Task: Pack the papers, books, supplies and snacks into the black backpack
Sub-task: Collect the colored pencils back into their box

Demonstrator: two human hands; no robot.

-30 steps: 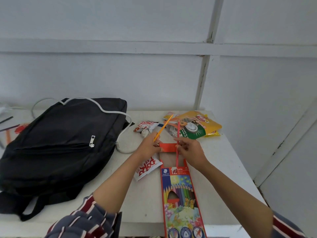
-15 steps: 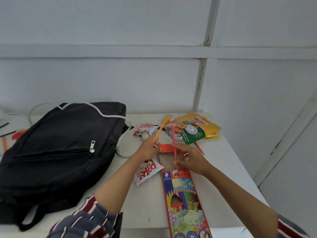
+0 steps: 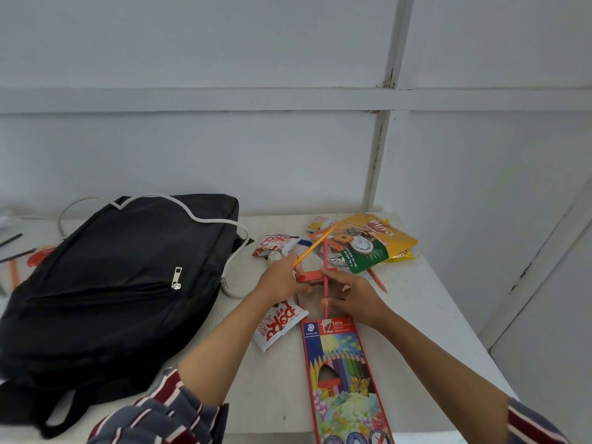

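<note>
Coloured-pencil box [image 3: 342,376]: lies flat on the counter [image 3: 432,315], long axis 12 to 6 o'clock, open mouth toward 12, orange flap [image 3: 312,276] folded back; its 6 o'clock end is cut off by the frame edge. Red pencil [image 3: 325,283]: long axis 12 to 6, lower end at the box mouth, pinched in the grip of the right hand [image 3: 355,296]. Orange pencil [image 3: 315,246]: slants toward 1 o'clock, held in the grip of the left hand [image 3: 282,280], whose fingertips meet the flap. Black backpack [image 3: 112,283]: flat at 9 o'clock of the hands, front zip closed, straps toward 6. White-and-red snack packet [image 3: 278,325]: partly hidden under the left wrist. Yellow snack bag [image 3: 368,245]: at 1 o'clock, covering the upper end of a loose pencil [image 3: 378,280]. Items at the far 9 o'clock edge: too blurred to identify.
</note>
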